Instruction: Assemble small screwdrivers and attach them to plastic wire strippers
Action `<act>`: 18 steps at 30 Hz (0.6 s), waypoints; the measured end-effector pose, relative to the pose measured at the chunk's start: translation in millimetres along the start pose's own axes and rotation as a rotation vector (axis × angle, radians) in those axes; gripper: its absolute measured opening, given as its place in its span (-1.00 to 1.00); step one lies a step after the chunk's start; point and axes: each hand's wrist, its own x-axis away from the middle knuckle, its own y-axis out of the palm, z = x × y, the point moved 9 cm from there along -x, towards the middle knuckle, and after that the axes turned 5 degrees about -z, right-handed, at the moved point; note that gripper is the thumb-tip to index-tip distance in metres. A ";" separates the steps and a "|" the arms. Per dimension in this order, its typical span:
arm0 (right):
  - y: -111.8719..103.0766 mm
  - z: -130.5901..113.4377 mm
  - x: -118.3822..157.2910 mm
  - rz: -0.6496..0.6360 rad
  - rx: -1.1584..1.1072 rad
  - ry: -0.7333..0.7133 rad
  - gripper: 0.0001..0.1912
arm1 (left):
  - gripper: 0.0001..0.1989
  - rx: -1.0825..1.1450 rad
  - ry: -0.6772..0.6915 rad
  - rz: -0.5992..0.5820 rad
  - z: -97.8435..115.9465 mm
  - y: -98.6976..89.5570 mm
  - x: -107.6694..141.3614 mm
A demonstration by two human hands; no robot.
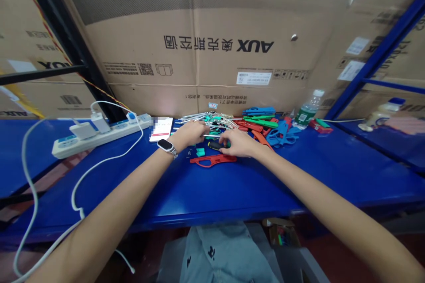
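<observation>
Both my hands reach over the blue table (186, 194). My left hand (194, 132), with a watch at its wrist, is closed at the near edge of a pile of metal rods and green pieces (215, 119); what its fingers hold is hidden. My right hand (237, 141) has its fingers curled at a dark screwdriver with a yellow tip (215, 145). In front of the hands lies a red plastic lighter-shaped shell (212, 160). Small green pieces (200, 152) and tiny dark bits lie left of it.
Red, blue and green plastic shells (282, 132) are heaped right of the pile, beside a water bottle (307, 110). A phone (161, 129) and a power strip (102, 135) with white cables lie left. Cardboard boxes (212, 17) stand behind, between rack posts.
</observation>
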 end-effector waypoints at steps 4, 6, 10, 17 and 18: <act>-1.4 2.5 10.5 0.102 -0.160 -0.086 -0.87 | -0.76 0.068 0.010 0.109 -6.6 -15.6 15.8; -8.9 11.9 16.7 0.229 -0.253 -0.085 -0.92 | -0.75 0.152 0.026 0.196 -10.8 -25.2 25.3; -27.3 38.8 29.6 0.508 -0.248 0.038 -0.77 | -0.73 0.275 0.043 0.361 -18.1 -39.2 44.4; -13.1 54.7 25.5 0.381 -0.097 0.203 -0.79 | -0.71 0.339 0.036 0.426 -25.2 -33.7 57.5; -12.3 55.6 24.9 0.372 -0.117 0.202 -0.74 | -0.71 0.345 0.033 0.429 -26.0 -32.4 57.6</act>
